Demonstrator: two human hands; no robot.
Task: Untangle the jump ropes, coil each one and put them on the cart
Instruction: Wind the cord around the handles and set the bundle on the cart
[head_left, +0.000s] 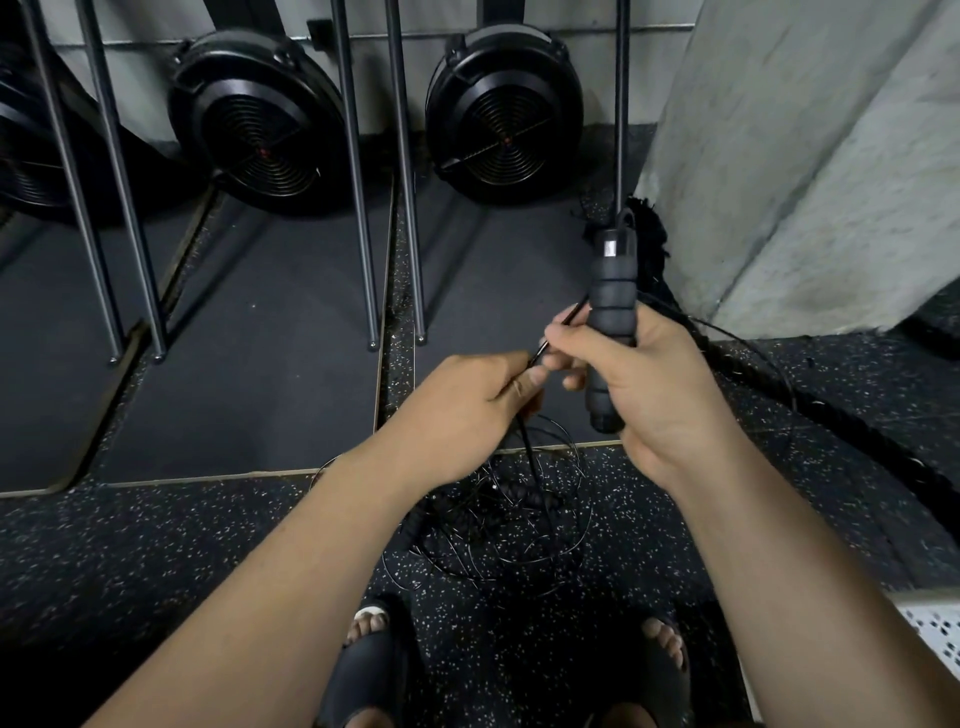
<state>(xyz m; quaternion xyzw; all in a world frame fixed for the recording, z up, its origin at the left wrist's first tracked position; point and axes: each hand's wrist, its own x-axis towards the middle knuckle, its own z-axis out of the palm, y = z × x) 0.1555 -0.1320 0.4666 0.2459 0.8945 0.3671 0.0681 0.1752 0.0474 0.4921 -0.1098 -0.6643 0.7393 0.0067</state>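
Note:
My right hand (652, 384) grips a black foam jump rope handle (613, 306) upright at chest height, and its fingertips also touch the thin black cord (563, 319) that leaves the handle. My left hand (470, 410) pinches the same cord just left of the right fingers. From there the cord drops to a tangled pile of thin black jump ropes (498, 519) on the speckled floor in front of my feet. More handles lie buried in the tangle; their number is unclear.
Two black fan wheels of rowing machines (260, 119) (506, 114) stand against the far wall, with metal rails (358, 171) slanting down to dark mats. A concrete pillar (810, 156) rises at right, a thick black battle rope (831, 415) beside it. A white perforated edge (935, 629) shows at lower right.

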